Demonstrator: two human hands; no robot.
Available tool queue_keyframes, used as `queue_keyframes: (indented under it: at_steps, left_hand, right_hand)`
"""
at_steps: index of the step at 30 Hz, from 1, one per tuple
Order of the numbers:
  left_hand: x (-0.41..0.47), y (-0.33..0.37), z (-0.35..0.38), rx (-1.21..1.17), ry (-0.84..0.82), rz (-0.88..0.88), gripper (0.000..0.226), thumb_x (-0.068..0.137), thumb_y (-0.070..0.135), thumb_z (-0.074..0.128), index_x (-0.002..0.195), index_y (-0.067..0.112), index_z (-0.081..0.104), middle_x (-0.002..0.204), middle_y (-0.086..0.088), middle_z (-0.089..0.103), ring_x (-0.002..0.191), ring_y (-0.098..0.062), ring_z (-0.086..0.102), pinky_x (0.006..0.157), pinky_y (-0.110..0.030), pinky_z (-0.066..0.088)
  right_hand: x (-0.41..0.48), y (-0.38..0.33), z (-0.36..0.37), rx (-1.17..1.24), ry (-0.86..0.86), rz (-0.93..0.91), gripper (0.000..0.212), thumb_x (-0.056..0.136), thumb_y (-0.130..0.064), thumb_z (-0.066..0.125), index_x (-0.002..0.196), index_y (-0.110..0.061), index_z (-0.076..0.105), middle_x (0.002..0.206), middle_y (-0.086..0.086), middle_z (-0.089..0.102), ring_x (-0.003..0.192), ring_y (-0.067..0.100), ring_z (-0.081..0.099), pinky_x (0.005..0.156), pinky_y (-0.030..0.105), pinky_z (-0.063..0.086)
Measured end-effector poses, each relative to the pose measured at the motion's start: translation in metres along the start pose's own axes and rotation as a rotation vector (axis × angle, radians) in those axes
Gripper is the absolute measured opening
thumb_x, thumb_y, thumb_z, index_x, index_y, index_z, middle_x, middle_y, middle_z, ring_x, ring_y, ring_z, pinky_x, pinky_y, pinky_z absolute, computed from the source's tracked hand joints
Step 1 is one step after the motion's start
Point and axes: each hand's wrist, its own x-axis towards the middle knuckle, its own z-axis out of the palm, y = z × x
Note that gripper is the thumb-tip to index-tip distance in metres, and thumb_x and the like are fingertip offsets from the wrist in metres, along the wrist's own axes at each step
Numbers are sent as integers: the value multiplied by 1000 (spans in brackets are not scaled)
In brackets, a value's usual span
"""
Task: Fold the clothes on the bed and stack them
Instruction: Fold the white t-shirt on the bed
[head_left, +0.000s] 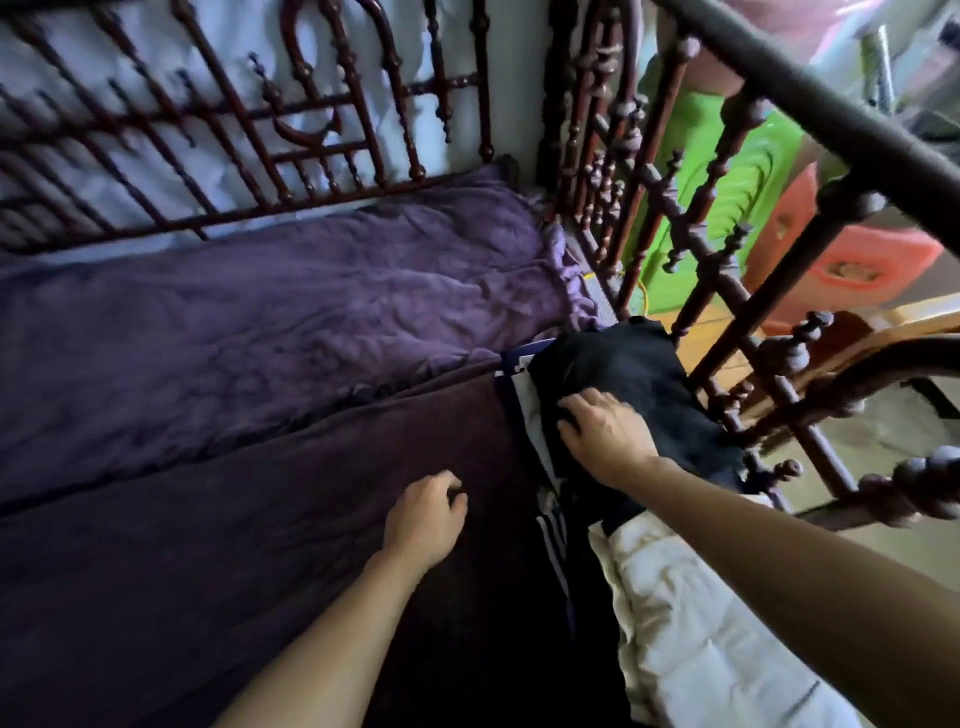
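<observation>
A purple quilt (260, 322) covers the bed (322, 203). A stack of folded clothes (623, 374) lies against its side rail (693, 291). A white padded piece (696, 623) lies just beside that rail.

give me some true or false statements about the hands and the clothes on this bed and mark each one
1. The right hand rests on top of the black garment. True.
2. The left hand grips a white shirt. False: it holds nothing, with its fingers loosely curled over the dark purple blanket.
3. The black garment lies in the middle of the bed. False: it sits at the bed's right edge, beside the wooden railing.
4. A white quilted item lies nearer the person than the black garment. True.
</observation>
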Motion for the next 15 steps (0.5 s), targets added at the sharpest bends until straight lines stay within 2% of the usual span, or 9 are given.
queue_keyframes:
  at_steps: [4, 8, 15]
  left_hand:
    - [-90, -91, -53, 26, 120, -154, 25, 94, 34, 51, 115, 25, 62, 101, 4, 67, 93, -17, 63, 72, -30, 49]
    - [-203, -180, -98, 38, 275, -283, 23, 93, 35, 53, 111, 28, 63, 97, 5, 68, 92, -17, 64, 72, -30, 49]
    - [-402, -311, -159, 19, 457, -573, 18, 90, 34, 55, 101, 25, 66, 97, 5, 71, 94, -20, 65, 77, -31, 52]
  right_hand:
    - [-43, -123, 8, 102, -72, -227, 29, 94, -34, 51, 116, -19, 63, 111, 3, 63, 104, 27, 61, 79, 37, 49]
    - [-96, -244, 25, 98, -155, -446, 28, 96, -36, 47, 115, -21, 61, 114, 0, 62, 102, 28, 62, 79, 37, 49]
    - [-173, -449, 38, 89, -161, -747, 24, 95, -37, 47, 108, -23, 61, 113, -3, 63, 102, 27, 62, 78, 36, 48]
